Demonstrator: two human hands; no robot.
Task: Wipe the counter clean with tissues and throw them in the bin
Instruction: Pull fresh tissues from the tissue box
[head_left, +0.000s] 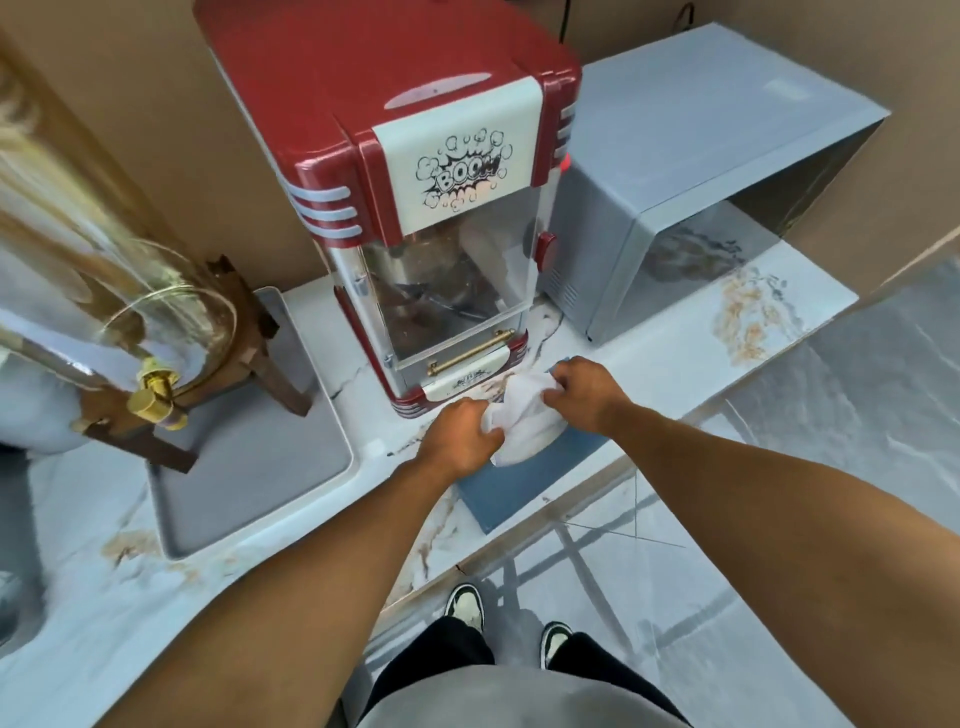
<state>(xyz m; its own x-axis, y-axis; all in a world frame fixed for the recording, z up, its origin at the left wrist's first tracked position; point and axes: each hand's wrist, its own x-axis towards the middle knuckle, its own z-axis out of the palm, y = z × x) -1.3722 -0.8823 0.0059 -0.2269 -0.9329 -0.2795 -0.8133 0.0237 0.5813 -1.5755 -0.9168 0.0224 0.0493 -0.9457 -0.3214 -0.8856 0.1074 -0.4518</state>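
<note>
A white tissue (522, 421) is bunched between both hands above a blue tissue box (519, 488) that lies near the counter's front edge. My left hand (460, 436) grips the tissue's lower left end. My right hand (584, 392) pinches its upper right end. The white marble counter (675, 358) has brown smears to the right and at the front left. No bin is in view.
A red popcorn machine (415, 197) stands right behind the hands. A grey microwave (691, 171) sits to its right. On the left, a glass drink dispenser (130, 332) on a wooden stand rests over a grey tray (260, 478). The floor lies below at the right.
</note>
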